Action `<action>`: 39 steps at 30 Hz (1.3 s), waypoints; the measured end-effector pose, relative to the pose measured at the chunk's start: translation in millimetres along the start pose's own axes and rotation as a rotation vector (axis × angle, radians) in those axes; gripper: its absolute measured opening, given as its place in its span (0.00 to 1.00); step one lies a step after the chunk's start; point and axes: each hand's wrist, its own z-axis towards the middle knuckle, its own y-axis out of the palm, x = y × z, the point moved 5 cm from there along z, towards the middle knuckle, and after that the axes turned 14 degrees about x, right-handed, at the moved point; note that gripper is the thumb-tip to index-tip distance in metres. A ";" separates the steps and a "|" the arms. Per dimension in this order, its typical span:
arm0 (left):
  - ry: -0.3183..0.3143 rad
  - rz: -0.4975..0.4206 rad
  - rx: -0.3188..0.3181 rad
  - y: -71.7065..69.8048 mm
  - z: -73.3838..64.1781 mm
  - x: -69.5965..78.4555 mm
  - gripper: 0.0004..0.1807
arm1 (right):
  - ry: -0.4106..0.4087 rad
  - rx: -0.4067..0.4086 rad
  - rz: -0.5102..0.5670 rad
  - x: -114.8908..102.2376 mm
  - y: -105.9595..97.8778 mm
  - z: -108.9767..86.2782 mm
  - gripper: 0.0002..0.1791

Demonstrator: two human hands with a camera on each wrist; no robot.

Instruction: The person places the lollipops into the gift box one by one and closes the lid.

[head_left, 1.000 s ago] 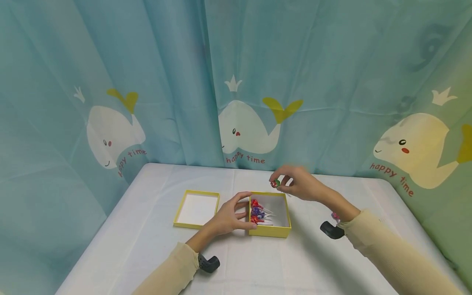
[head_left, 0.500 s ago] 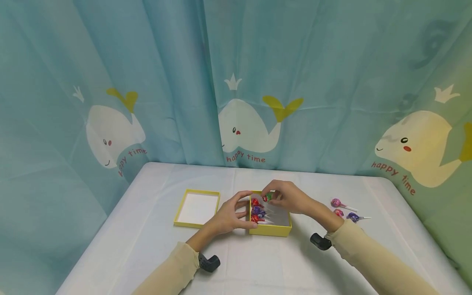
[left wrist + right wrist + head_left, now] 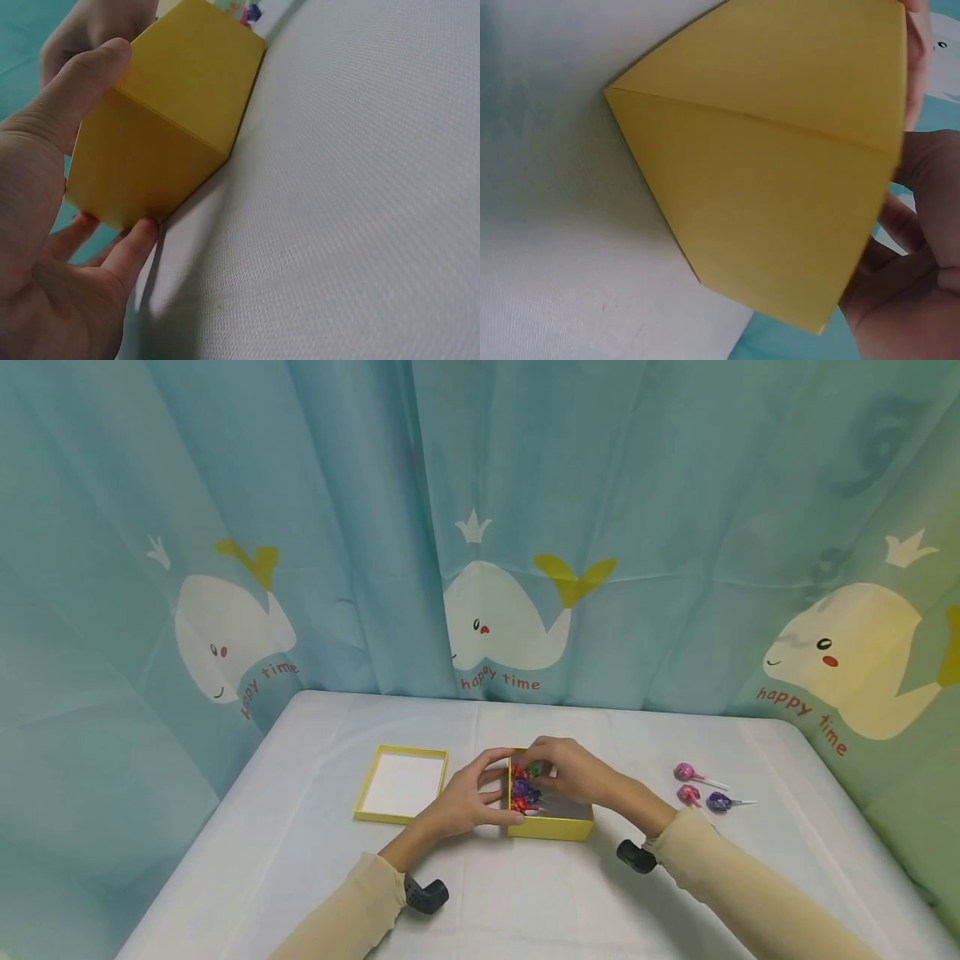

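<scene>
On white cloth [image 3: 495, 910], the left hand [image 3: 467, 797] grips the box [image 3: 551, 829] with fingers spread, presumably steadying it, while the right hand [image 3: 573, 770] pinches a green lollipop [image 3: 533, 770] inside.

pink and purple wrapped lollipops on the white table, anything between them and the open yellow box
In the head view, the right forearm crosses between the lollipops and the box, and the right grip covers part of its opening. Nothing else visible intervenes.
</scene>
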 end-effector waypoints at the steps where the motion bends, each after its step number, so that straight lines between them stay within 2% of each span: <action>1: 0.000 -0.001 -0.001 0.2 0.0 0.0 0.50 | -0.001 0.001 -0.004 -0.1 0.7 0.1 0.17; 24: -0.002 -0.008 0.003 0.3 -1.2 1.1 0.50 | -0.012 0.056 -0.144 -4.5 11.9 3.3 0.13; 39: 0.001 -0.009 0.003 0.6 -0.7 1.5 0.49 | -0.002 0.043 -0.122 -3.1 13.2 2.2 0.15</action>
